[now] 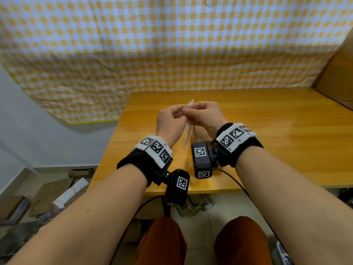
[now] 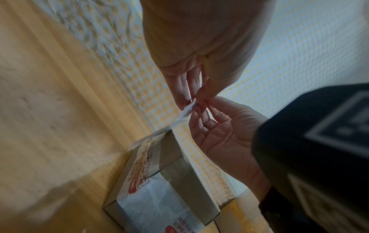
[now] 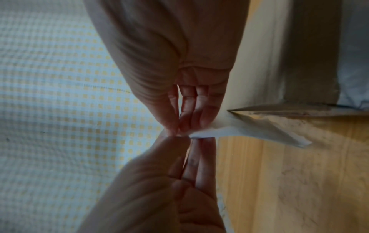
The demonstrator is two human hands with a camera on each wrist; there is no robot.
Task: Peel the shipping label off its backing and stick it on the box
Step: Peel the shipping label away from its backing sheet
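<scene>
I see my left hand [image 1: 170,119] and right hand [image 1: 204,116] both pinching the thin white paper label sheet's [image 1: 189,131] top corner, its length hanging toward the grey cardboard box [image 2: 179,178] below.

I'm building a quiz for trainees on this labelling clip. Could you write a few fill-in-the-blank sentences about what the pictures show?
1. The label sheet is pinched at its top corner by ____ hands.
2. The left hand and right hand hold it above a ____ table.
3. Behind the table hangs a yellow-and-white ____ cloth.
4. In the left wrist view, a cardboard ____ sits on the table below the hands.

Missing words: both; wooden; checked; box
</scene>
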